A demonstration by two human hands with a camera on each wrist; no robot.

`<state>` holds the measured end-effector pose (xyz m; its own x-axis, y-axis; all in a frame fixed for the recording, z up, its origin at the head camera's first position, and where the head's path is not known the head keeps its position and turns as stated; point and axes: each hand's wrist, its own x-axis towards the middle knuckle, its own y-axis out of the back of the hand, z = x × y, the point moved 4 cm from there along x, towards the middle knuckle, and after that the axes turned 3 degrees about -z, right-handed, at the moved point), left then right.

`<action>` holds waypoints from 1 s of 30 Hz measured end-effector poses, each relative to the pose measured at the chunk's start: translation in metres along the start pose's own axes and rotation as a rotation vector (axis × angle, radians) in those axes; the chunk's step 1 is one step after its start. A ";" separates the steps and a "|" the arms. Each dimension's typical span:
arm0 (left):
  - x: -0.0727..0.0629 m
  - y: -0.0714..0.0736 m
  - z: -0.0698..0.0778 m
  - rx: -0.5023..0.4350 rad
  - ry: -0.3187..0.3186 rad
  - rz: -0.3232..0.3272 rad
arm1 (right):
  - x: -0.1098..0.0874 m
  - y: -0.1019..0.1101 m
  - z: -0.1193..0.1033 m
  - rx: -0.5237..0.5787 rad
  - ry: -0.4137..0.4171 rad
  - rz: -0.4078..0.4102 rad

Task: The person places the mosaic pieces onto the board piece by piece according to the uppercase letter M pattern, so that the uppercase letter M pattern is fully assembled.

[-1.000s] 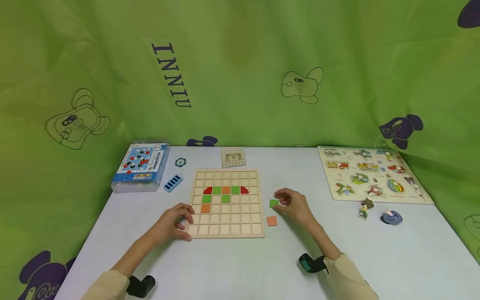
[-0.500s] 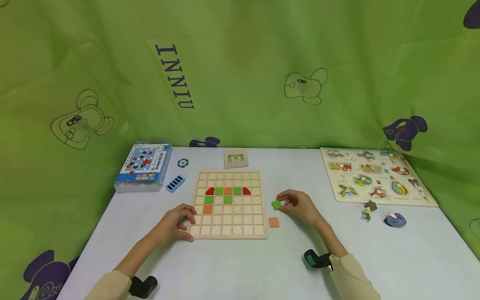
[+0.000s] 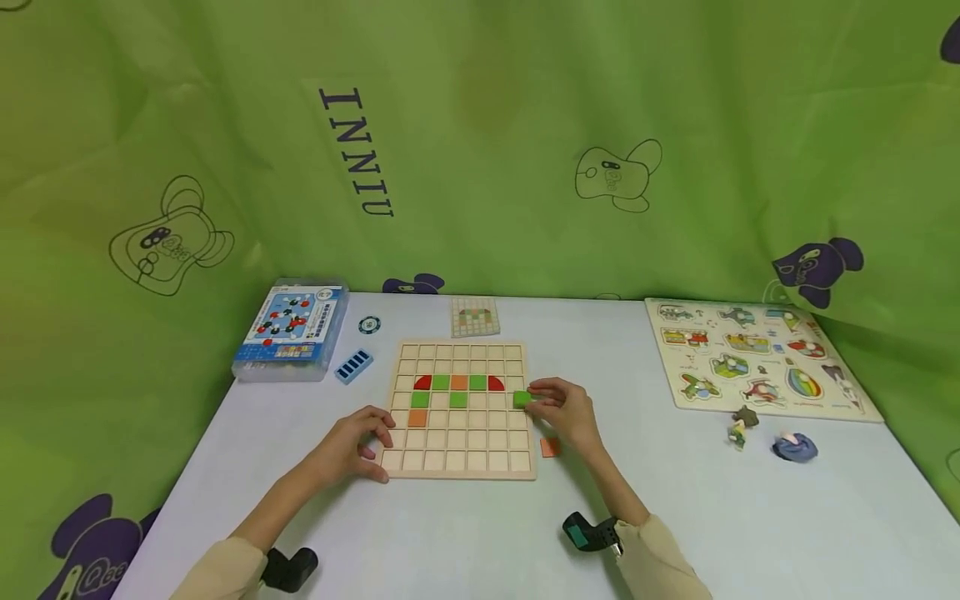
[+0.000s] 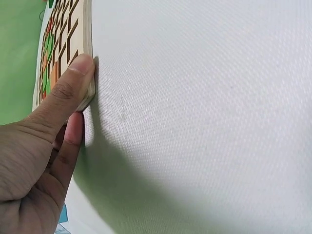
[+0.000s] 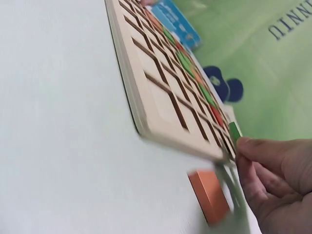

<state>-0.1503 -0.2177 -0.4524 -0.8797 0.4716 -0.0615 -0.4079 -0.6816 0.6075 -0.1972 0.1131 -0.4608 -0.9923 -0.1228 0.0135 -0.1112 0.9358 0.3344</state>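
A wooden grid board (image 3: pixel 455 442) lies on the table, with red, green and orange tiles set in several of its cells. At its near left corner my left hand (image 3: pixel 351 446) grips the board, the thumb on the near edge in the left wrist view. My right hand (image 3: pixel 566 412) pinches a green square tile (image 3: pixel 522 400) between thumb and fingertips. That tile is held over the board's right edge, also seen as a thin green tile (image 5: pixel 235 131) in the right wrist view. Just below the hand, an orange square tile (image 3: pixel 550 447) lies on the table beside the board.
Behind the board lies a small pattern card (image 3: pixel 475 317). To the left are a blue-and-white boxed set (image 3: pixel 288 329), a round chip (image 3: pixel 369 325) and a blue striped block (image 3: pixel 354 366). A picture puzzle board (image 3: pixel 757 358) and two small figures (image 3: pixel 738 429) are at the right.
My right hand has lifted the green tile from the table beside the board and carried it left over the board's right edge. The left hand stays on the board's corner.
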 end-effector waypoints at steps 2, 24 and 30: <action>0.001 -0.001 0.000 0.002 -0.001 -0.002 | 0.001 -0.007 -0.002 0.012 0.016 -0.002; 0.001 -0.004 0.001 0.012 -0.015 0.009 | -0.026 0.017 -0.012 -0.207 0.094 -0.132; 0.000 -0.001 0.001 0.021 -0.004 0.013 | -0.051 0.032 0.002 -0.371 0.221 -0.204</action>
<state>-0.1501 -0.2164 -0.4522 -0.8840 0.4648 -0.0499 -0.3907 -0.6760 0.6248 -0.1505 0.1494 -0.4526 -0.9127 -0.3964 0.0994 -0.2356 0.7091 0.6646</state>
